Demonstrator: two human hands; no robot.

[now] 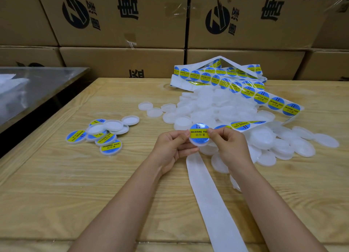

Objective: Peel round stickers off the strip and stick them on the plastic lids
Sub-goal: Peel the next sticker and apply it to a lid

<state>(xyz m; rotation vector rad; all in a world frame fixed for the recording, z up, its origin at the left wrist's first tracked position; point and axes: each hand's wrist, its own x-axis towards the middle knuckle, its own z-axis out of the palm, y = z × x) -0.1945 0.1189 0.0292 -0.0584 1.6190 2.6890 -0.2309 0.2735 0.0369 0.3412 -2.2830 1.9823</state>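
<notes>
Sticking step: just before the lid pile (217, 104), left hand (172, 148) and right hand (227, 145) pinch one lid (196, 144), sticker (198, 133) on, in curled fingers (183, 137). Next, probably: press flat, drop among finished lids (105, 136) left of pile.

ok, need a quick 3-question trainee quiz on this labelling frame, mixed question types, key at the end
1. True or false: only the left hand holds the stickered lid; the right hand is idle.
2. The finished lids lie: A) on the wooden table, left of the hands; B) on the cardboard boxes; C) on the steel table.
3. Fill in: the stickers on the strip read "SOLDERING ____".
Key: 1 false, both hands pinch it; 2 A; 3 PASTE.
</notes>
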